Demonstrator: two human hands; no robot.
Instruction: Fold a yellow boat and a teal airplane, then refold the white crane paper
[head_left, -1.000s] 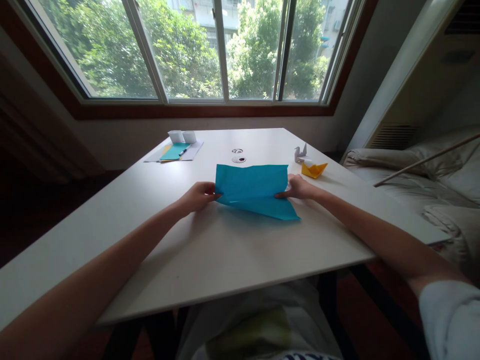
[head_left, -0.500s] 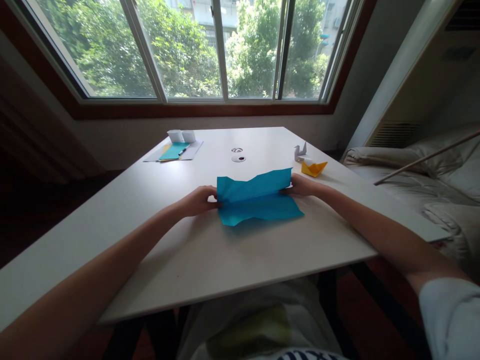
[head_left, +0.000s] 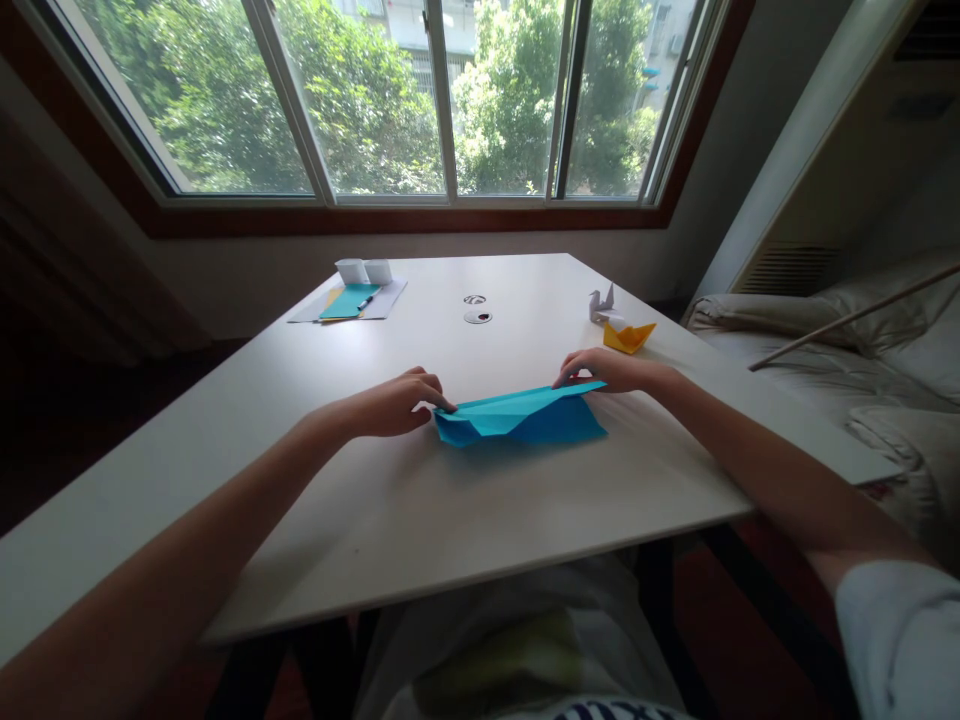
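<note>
A blue sheet of paper lies on the white table, its far flap folded over toward me and its near edge wavy and a little raised. My left hand pinches the left end of the fold, with the index finger on top of the paper. At the right end of the fold, my right hand grips the paper between thumb and fingers. The undersides of both hands' fingertips are partly hidden. Just beyond my right hand stands a yellow paper boat, with a white paper crane behind it.
On the table's far left are stacked paper sheets, a dark pen and two white folded paper shapes. Round cable covers sit in the tabletop. A cream sofa is on the right, and a window is ahead.
The paper's upright far flap has been folded down toward me over the near half. Both hands have turned from holding its sides to pinching the ends of the fold.
</note>
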